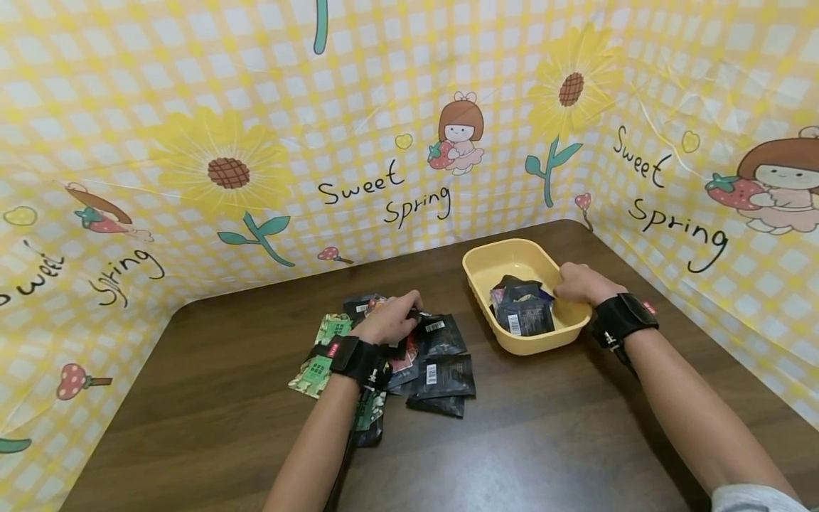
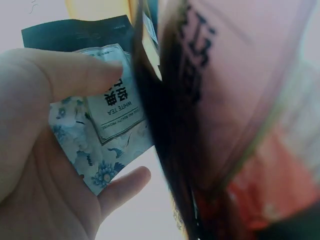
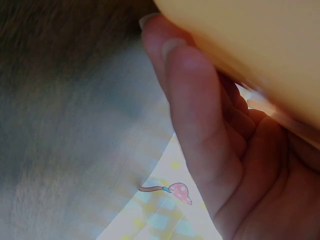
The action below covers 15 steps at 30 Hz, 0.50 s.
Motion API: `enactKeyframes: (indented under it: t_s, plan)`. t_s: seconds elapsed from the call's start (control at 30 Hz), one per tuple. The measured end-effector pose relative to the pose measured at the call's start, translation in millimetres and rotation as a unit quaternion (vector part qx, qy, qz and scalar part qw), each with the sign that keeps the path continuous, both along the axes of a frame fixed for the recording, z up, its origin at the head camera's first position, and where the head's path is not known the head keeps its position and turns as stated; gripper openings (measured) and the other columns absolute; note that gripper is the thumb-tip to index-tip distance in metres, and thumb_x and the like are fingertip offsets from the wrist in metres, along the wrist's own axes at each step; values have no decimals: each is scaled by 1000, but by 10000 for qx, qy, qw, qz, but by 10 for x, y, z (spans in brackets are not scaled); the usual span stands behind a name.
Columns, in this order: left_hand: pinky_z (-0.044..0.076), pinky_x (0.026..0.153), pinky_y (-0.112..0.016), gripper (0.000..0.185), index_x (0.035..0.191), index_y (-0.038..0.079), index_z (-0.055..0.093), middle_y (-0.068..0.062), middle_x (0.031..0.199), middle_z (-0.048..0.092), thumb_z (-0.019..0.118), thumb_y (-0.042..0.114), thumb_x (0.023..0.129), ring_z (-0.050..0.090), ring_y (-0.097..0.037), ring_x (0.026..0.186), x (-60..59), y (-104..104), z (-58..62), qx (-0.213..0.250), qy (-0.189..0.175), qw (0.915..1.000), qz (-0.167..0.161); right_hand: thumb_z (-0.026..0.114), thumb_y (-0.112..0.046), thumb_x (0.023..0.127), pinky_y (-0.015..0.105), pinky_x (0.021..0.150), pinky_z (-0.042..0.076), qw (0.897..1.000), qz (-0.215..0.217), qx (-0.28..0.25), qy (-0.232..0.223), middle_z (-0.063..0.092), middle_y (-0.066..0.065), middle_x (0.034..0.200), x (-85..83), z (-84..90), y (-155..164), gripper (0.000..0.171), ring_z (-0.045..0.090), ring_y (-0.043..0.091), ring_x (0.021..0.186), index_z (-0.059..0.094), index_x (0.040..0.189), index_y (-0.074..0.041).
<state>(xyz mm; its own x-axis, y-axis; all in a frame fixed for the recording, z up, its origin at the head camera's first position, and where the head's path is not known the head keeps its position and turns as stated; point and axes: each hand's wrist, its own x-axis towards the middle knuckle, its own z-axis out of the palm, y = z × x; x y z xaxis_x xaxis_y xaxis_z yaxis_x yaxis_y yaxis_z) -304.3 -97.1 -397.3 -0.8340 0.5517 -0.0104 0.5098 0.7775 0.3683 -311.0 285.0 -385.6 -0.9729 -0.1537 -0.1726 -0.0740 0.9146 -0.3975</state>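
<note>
One yellow tray (image 1: 476,267) sits on the brown table (image 1: 576,441), holding about three dark sachets (image 1: 523,313). The right hand (image 1: 579,284) grips its right rim, fingers curled under. Left of the tray, the left hand (image 1: 390,320) pinches a sachet among roughly ten loose packets (image 1: 441,373).

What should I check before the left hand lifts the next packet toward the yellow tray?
1. Right hand grips the rim of the yellow tray: ok.
2. Left hand is on the pile of packets: ok.
3. Left hand pinches only one packet: cannot tell; the white tea packet is near its thumb and others overlap.
4. Tray has free room beside the dark packets inside: ok.
5. Table between pile and tray is free: ok.
</note>
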Motion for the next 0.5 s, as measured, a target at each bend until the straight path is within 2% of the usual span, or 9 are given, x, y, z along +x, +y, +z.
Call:
enactKeyframes:
  t_s: [0.1, 0.2, 0.3, 0.4, 0.5]
  plan:
    - [43, 65, -30, 17, 114, 13, 55, -9, 102, 67, 51, 10, 98, 56, -15, 69, 1, 14, 8, 111, 296, 9995, -77, 49, -11, 83, 26, 54, 39, 10000, 2, 4, 22, 47, 6, 69, -3, -9, 8, 10, 50, 19, 59, 51, 77, -3]
    - [42, 63, -29, 25, 122, 11, 56, -11, 102, 68, 49, 8, 98, 54, -13, 65, -14, 28, 11, 166, 477, 9986, -156, 49, -11, 83, 26, 54, 38, 10000, 3, -19, 13, 46, 5, 68, -3, -17, 14, 10, 49, 19, 58, 49, 76, -3]
    - [42, 63, -28, 35, 131, 10, 55, -13, 109, 68, 45, 4, 98, 53, -13, 63, -37, 40, 11, 246, 538, 9980, -224, 49, -11, 82, 26, 54, 39, 10000, -18, -17, 35, 47, 6, 68, -1, -17, 15, 10, 50, 19, 58, 50, 76, -3]
    - [42, 66, -28, 43, 136, 12, 53, -11, 121, 66, 41, 0, 97, 56, -12, 69, -45, 56, 26, 343, 618, 9971, -283, 49, -10, 82, 26, 53, 39, 10000, -9, -12, 52, 48, 6, 68, -1, -14, 17, 10, 51, 19, 58, 50, 76, -3]
    - [42, 65, -28, 47, 139, 14, 51, -12, 125, 65, 37, -2, 97, 54, -11, 63, -35, 86, 65, 470, 596, 9966, -307, 49, -10, 83, 26, 53, 39, 10000, 8, -25, 47, 47, 6, 68, 1, -11, 20, 11, 50, 19, 57, 50, 76, -3]
